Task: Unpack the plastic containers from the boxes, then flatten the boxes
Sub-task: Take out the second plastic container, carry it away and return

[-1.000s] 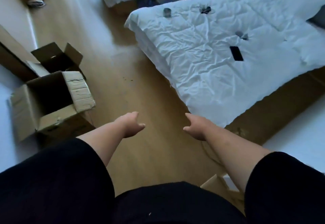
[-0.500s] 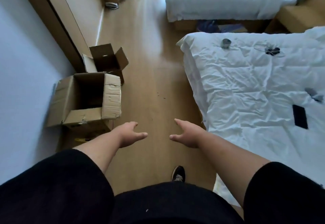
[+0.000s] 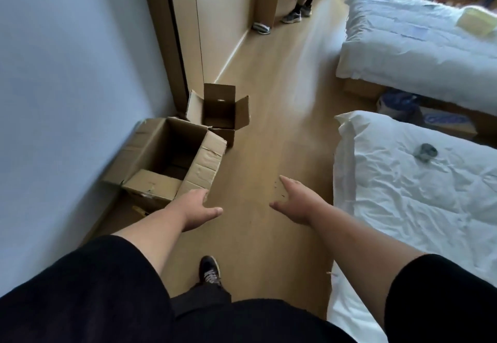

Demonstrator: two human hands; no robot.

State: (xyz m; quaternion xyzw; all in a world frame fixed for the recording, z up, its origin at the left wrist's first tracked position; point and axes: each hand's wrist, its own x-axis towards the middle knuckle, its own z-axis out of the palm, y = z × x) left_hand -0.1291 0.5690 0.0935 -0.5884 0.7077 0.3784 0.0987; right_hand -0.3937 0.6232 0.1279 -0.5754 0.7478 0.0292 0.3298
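Both hands reach forward holding nothing, fingers loose: the left hand [image 3: 195,209] is just beside the near flap of the large open brown cardboard box [image 3: 172,162] on the floor by the wall; the right hand [image 3: 294,202] is well apart from it. A smaller open brown cardboard box [image 3: 219,112] stands just behind

Both empty hands, left hand [image 3: 197,209] and right hand [image 3: 297,204], reach forward with loose fingers near the large open cardboard box [image 3: 172,162] beside a smaller open box [image 3: 219,112].

We wear loose black short sleeves [image 3: 88,286] over bare forearms, black trousers [image 3: 204,295], and a black lace-up sneaker with pale laces [image 3: 210,268].
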